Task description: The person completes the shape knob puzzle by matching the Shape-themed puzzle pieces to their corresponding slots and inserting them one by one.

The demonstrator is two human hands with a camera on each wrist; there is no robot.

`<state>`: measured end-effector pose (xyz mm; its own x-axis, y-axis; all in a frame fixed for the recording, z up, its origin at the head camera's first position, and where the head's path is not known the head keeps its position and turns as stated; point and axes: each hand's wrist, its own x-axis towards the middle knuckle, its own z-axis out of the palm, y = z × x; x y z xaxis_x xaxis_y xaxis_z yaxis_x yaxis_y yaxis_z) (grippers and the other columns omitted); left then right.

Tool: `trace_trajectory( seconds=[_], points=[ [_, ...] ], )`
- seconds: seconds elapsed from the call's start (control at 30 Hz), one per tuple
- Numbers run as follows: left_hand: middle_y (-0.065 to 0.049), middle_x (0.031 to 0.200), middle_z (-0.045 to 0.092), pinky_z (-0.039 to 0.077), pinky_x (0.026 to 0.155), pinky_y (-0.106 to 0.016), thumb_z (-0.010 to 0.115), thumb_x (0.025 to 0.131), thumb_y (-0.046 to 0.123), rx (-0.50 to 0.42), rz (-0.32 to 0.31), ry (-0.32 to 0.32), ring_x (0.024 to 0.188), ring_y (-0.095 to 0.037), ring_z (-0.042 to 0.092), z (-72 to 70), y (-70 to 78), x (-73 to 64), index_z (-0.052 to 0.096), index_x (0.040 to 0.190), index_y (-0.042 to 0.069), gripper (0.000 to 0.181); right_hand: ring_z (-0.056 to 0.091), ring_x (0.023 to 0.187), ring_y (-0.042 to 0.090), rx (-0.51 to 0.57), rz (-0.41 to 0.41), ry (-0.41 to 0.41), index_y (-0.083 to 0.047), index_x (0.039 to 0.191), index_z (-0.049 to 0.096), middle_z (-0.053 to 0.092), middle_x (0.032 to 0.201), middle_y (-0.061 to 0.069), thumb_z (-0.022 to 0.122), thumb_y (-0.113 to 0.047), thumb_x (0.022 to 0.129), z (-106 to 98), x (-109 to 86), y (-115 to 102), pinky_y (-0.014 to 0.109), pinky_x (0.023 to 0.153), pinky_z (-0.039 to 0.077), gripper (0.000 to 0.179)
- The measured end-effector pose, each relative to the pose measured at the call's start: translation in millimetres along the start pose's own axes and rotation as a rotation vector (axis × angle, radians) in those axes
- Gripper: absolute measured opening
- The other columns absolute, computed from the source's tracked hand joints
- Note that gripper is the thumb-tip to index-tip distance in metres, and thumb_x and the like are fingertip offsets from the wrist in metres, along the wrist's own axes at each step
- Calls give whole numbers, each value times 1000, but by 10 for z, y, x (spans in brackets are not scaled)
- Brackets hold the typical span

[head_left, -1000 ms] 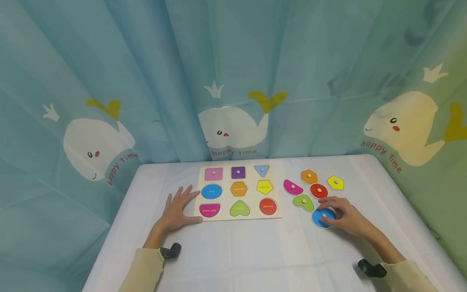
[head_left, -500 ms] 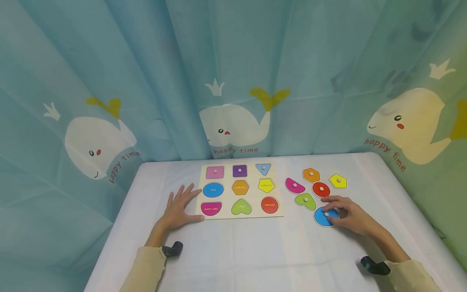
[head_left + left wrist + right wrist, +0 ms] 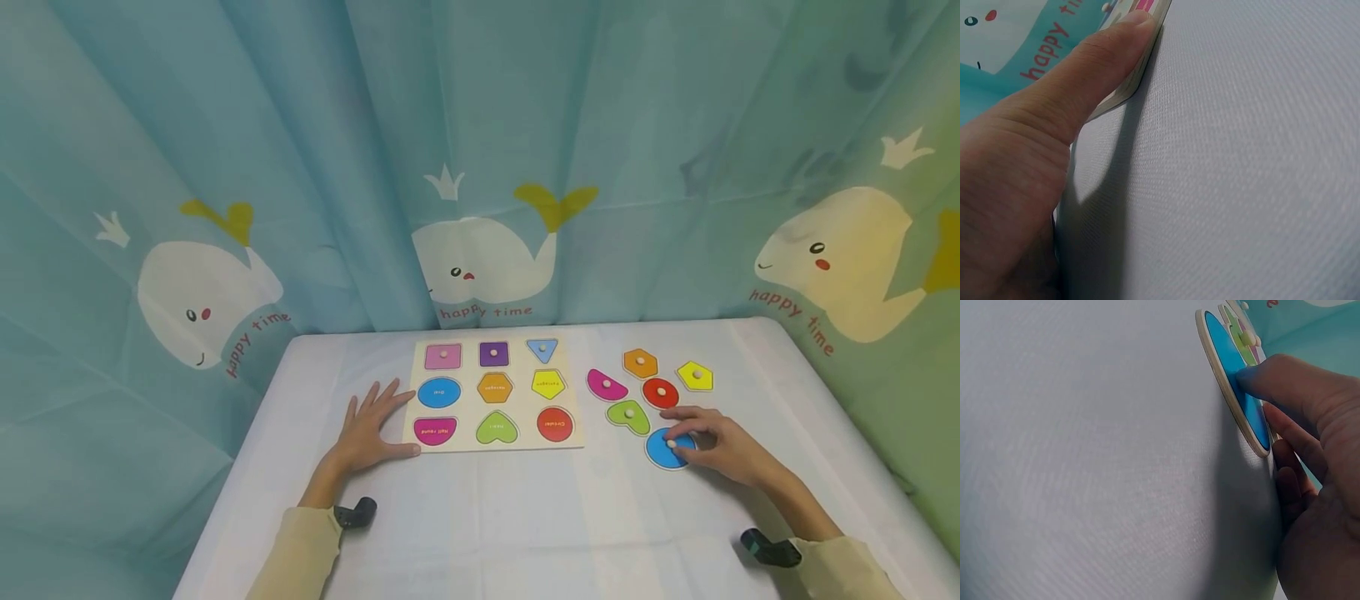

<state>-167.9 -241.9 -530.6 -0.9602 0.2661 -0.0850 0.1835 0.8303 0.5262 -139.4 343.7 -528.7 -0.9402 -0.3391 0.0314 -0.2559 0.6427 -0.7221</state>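
A shape-puzzle board (image 3: 527,442) lies on the white-covered table, its far row holding a pink rectangle (image 3: 433,358), a purple square (image 3: 487,362) and a light-blue triangle (image 3: 536,345), all knobbed. My left hand (image 3: 364,435) rests at the board's left side with fingers spread; in the left wrist view its thumb touches the board's corner (image 3: 1124,94). To the right of the board, my right hand (image 3: 726,450) pinches the small knob of a blue oval puzzle piece (image 3: 663,457) between thumb and index finger. The right wrist view shows this oval piece (image 3: 1219,339) edge-on, the fingertips partly hidden.
Beyond the oval lie loose knobbed pieces: a green heart (image 3: 624,410), a magenta half round (image 3: 602,381), a red circle (image 3: 657,400), an orange hexagon (image 3: 636,370) and a yellow pentagon (image 3: 692,384). A blue whale-print curtain (image 3: 637,208) hangs behind the table.
The right thumb and index finger have closed in on the blue oval's knob. The left hand stays at the board's edge. The whole head view has shifted slightly.
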Motion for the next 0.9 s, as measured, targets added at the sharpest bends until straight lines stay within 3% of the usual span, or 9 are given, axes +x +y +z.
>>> trace_trajectory(
  seconds=[0.47, 0.53, 0.6, 0.7, 0.77, 0.83, 0.9],
  points=[
    [-17, 169, 22, -7, 118, -71, 85, 76, 52, 1, 1, 0, 155, -46, 5, -29, 15, -22, 46, 155, 18, 95, 50, 131, 43, -51, 15, -5, -22, 99, 80, 69, 129, 11, 82, -12, 88, -36, 23, -153, 66, 105, 42, 15],
    [-17, 169, 21, -8, 119, -70, 85, 76, 53, 2, -3, -7, 156, -46, 4, -24, 6, -21, 45, 156, 18, 96, 51, 130, 43, -59, 21, -15, -22, 100, 79, 69, 128, 11, 81, -13, 88, -59, 36, -173, 50, 108, 48, 15],
    [-16, 169, 20, -8, 118, -70, 85, 76, 53, -3, -3, -10, 156, -46, 4, -17, -3, -21, 45, 156, 18, 96, 53, 129, 44, -61, 29, -25, -22, 101, 79, 70, 127, 11, 81, -13, 89, -78, 48, -196, 49, 107, 49, 15],
    [-16, 170, 20, -8, 118, -70, 85, 76, 53, -6, -2, -10, 156, -46, 3, -10, -7, -19, 45, 156, 19, 96, 56, 126, 43, -78, 41, -35, -23, 101, 78, 70, 126, 11, 80, -15, 89, -111, 59, -229, 30, 101, 53, 14],
    [-16, 169, 21, -8, 118, -70, 85, 76, 54, -5, 0, -9, 156, -46, 4, -5, -9, -17, 45, 156, 19, 96, 57, 124, 43, -75, 45, -42, -23, 101, 78, 70, 125, 12, 80, -15, 90, -135, 64, -254, 32, 97, 56, 13],
    [-16, 169, 21, -8, 118, -70, 85, 76, 54, -3, 0, -8, 156, -46, 4, -3, -8, -14, 45, 156, 19, 96, 58, 122, 42, -73, 46, -45, -23, 100, 78, 69, 125, 12, 80, -16, 90, -161, 65, -269, 19, 90, 53, 13],
    [-16, 169, 21, -8, 118, -70, 85, 76, 54, 0, 2, -5, 156, -46, 4, -1, -6, -12, 45, 156, 19, 95, 58, 121, 42, -60, 45, -46, -23, 100, 78, 69, 124, 12, 81, -17, 89, -185, 66, -286, 17, 87, 51, 13]
  ],
)
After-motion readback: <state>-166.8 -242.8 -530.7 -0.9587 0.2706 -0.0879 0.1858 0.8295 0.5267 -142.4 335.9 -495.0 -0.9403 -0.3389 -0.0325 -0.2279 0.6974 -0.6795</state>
